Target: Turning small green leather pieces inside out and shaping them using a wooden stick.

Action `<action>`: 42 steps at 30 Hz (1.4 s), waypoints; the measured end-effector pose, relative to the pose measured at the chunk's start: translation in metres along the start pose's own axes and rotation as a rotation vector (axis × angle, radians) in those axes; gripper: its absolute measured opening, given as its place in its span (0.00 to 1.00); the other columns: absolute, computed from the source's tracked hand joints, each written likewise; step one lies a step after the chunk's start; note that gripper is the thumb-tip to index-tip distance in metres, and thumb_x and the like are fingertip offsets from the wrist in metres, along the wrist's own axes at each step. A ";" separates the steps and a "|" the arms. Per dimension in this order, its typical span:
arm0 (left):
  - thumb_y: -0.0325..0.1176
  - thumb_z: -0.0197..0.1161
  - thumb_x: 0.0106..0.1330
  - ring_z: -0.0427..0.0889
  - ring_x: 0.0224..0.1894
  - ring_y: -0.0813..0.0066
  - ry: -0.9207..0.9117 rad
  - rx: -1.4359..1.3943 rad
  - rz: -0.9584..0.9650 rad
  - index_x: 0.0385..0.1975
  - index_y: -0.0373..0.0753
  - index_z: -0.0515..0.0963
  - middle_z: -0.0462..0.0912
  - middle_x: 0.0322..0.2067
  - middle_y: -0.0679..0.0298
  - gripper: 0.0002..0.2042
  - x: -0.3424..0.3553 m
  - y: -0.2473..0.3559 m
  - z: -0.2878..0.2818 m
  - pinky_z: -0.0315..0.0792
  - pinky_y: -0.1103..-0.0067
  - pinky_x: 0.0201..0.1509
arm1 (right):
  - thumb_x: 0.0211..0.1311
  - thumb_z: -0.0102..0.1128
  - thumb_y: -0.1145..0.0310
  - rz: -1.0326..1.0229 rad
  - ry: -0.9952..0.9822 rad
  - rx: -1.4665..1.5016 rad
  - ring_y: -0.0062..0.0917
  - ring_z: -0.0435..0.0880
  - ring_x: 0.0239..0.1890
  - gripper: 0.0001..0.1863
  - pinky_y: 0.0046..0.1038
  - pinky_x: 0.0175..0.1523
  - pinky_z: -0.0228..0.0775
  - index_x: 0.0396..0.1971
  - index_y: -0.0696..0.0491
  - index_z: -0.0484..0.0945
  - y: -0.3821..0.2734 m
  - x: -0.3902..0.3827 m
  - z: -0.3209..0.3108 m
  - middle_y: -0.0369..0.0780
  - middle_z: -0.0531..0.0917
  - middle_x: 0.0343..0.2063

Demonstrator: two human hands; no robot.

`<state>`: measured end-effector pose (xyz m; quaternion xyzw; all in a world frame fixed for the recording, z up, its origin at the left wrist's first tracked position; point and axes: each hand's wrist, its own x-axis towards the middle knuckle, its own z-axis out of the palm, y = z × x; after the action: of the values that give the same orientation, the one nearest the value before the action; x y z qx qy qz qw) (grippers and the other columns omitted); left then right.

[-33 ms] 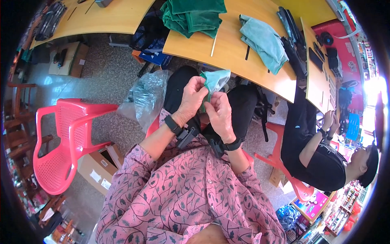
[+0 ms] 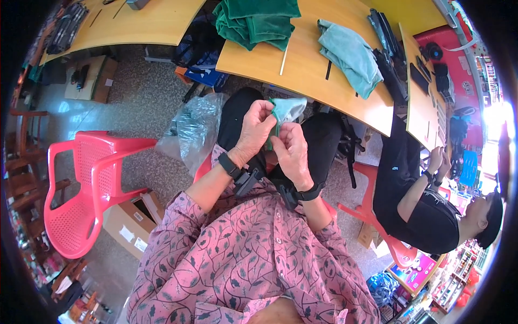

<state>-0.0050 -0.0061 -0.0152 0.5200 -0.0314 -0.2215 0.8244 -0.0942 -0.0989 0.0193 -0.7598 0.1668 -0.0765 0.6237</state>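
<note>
A small piece of pale green fabric (image 2: 292,108) with a dark green edge is held up between my hands, over my lap. My left hand (image 2: 256,130) pinches its dark edge between thumb and fingertips. Close beside it, my right hand (image 2: 294,152) has its fingers curled, with thumb and fingertips pressed on the lower part of the same green edge. A bit of dark green cloth shows between the two hands. My palms hide the rest of the piece.
Dark green folded cloths (image 2: 259,21) and a pale green cloth (image 2: 350,56) lie on the wooden table (image 2: 253,62) ahead. A plastic bag (image 2: 197,127) is by my left knee, with a pink chair (image 2: 81,183) farther left. Another person (image 2: 426,216) sits at right.
The pale part of the fabric has dropped and folded slightly between my fingers. Both hands keep nearly the same place and grip.
</note>
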 end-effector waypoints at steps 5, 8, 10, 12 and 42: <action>0.21 0.59 0.61 0.79 0.31 0.82 -0.039 0.381 0.163 0.40 0.35 0.73 0.80 0.27 0.63 0.09 0.004 0.010 -0.006 0.73 0.81 0.33 | 0.58 0.59 0.84 -0.123 -0.041 -0.080 0.20 0.80 0.30 0.16 0.23 0.36 0.73 0.45 0.60 0.68 -0.010 -0.006 -0.002 0.41 0.79 0.29; 0.22 0.59 0.62 0.82 0.30 0.81 -0.038 0.681 0.253 0.43 0.35 0.73 0.81 0.26 0.58 0.11 0.004 0.012 -0.006 0.75 0.78 0.32 | 0.60 0.58 0.82 -0.192 -0.040 -0.111 0.15 0.77 0.30 0.14 0.20 0.36 0.72 0.46 0.60 0.70 -0.008 -0.008 -0.002 0.36 0.79 0.31; 0.22 0.59 0.62 0.83 0.29 0.80 -0.029 0.813 0.299 0.45 0.36 0.73 0.82 0.25 0.55 0.12 0.004 0.007 -0.007 0.75 0.77 0.32 | 0.61 0.57 0.82 -0.199 -0.053 -0.131 0.15 0.77 0.30 0.14 0.19 0.36 0.72 0.46 0.60 0.70 -0.010 -0.009 -0.004 0.37 0.79 0.31; 0.21 0.58 0.63 0.81 0.33 0.81 -0.057 0.504 0.264 0.47 0.36 0.74 0.83 0.29 0.60 0.13 0.006 -0.003 -0.007 0.76 0.80 0.37 | 0.61 0.57 0.82 -0.208 -0.072 -0.148 0.15 0.77 0.30 0.14 0.19 0.36 0.72 0.47 0.60 0.70 -0.012 -0.009 -0.004 0.37 0.79 0.31; 0.14 0.52 0.51 0.78 0.46 0.73 -0.121 0.335 0.240 0.55 0.33 0.70 0.78 0.44 0.59 0.27 -0.008 0.015 0.007 0.71 0.79 0.53 | 0.64 0.61 0.74 0.073 0.219 0.227 0.10 0.75 0.27 0.07 0.13 0.33 0.68 0.41 0.57 0.78 -0.004 0.013 -0.012 0.32 0.81 0.29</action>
<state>-0.0096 -0.0035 0.0022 0.6279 -0.1790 -0.1441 0.7436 -0.0851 -0.1134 0.0249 -0.6649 0.2518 -0.1545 0.6861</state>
